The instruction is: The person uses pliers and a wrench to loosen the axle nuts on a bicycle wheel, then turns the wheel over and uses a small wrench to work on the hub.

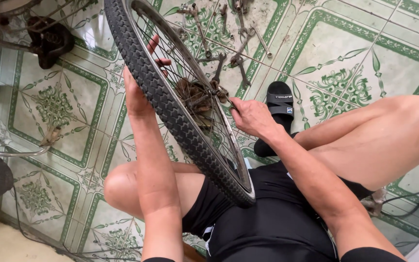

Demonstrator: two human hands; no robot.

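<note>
1. We hold the wheel (180, 104) upright on edge between our knees; its long line runs from the top centre of the frame down to the lower middle, where the tyre rests against our black shorts (267, 213).
2. Our left hand (139, 90) sits on the left side of the tyre, palm pressed against the tread, with the fingers curled over the rim and through the spokes. It grips the wheel rather than lying open.
3. Our right hand (250, 115) is on the other side, right of centre, fingers drawn together at the hub (197, 97). It seems to pinch something at the axle, but we cannot tell what.
4. The relation that matters: the hub lies just left of the right hand, touching its fingertips, and well inside the rim from the left hand. The right hand is the nearer one.
5. Wrenches (233, 43) lie on the tiled floor (345, 53) at the top centre, beyond the wheel and apart from both hands. A black sandal (280, 102) is on our foot beside them.
</note>
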